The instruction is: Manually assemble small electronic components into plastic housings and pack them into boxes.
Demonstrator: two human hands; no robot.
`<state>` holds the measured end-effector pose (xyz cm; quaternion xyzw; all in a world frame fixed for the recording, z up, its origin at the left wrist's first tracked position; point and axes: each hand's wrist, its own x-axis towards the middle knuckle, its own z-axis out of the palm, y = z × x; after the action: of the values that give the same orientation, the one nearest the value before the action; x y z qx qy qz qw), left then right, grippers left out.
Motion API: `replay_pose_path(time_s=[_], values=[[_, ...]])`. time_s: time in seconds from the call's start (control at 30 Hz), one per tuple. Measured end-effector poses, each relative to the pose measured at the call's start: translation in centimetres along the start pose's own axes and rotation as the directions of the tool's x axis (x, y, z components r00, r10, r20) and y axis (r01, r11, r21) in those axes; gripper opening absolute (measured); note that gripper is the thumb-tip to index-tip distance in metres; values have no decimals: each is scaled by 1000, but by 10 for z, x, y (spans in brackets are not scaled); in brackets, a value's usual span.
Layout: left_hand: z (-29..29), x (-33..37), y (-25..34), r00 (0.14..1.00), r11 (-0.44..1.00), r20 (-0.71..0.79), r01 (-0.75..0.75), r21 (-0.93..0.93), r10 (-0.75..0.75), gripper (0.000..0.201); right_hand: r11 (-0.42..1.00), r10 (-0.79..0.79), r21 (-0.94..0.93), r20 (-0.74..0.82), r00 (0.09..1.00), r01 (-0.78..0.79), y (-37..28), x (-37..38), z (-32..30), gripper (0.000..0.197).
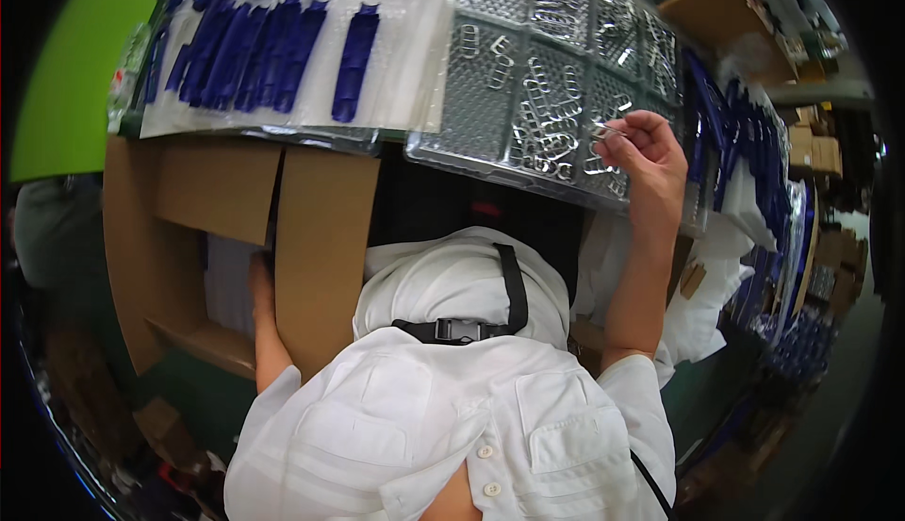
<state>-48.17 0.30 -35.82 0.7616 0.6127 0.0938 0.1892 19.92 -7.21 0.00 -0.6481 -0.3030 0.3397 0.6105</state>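
Observation:
My right hand [650,151] is over the near right part of a clear divided tray [476,97], its thumb and fingers pinched on a small, shiny bent-wire clip [613,129]. Similar silver wire clips [547,130] lie loose in the tray's compartments. At the left, my left hand [261,281] reaches down into an open cardboard box [325,248]. A flap and the box's shadow hide its fingers, so what they touch cannot be seen. Something white and flat [231,281] lies inside that box. Dark blue plastic pieces [356,64] lie in a row on a white sheet [405,40] beyond the box.
More blue parts [754,134] are stacked to the right of the tray, with white plastic bags [707,285] below them. A bright green panel [71,68] stands at the far left. Brown cartons [735,26] sit at the back right.

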Motion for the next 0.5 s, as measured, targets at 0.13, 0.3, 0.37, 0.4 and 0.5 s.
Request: replay_pose_path(time_s=[0.13, 0.3, 0.37, 0.4, 0.5], values=[[-1, 19, -3, 993, 993, 87, -89, 73, 83, 36, 999, 29, 35, -64, 998, -27, 2, -18, -12, 16], [0, 27, -1, 990, 979, 131, 31, 201, -59, 37, 992, 27, 128, -163, 986, -6, 5, -30, -23, 16], [-2, 19, -1, 997, 981, 60, -67, 183, 57, 36, 989, -7, 141, -183, 983, 33, 8, -36, -30, 18], [-4, 19, 2, 987, 974, -13, -155, 166, 159, 35, 987, -1, 158, -201, 980, 33, 10, -40, -35, 19], [-23, 19, 21, 996, 981, 46, -81, 174, 74, 40, 981, 3, 191, -226, 974, 41, 20, -44, -50, 23]])
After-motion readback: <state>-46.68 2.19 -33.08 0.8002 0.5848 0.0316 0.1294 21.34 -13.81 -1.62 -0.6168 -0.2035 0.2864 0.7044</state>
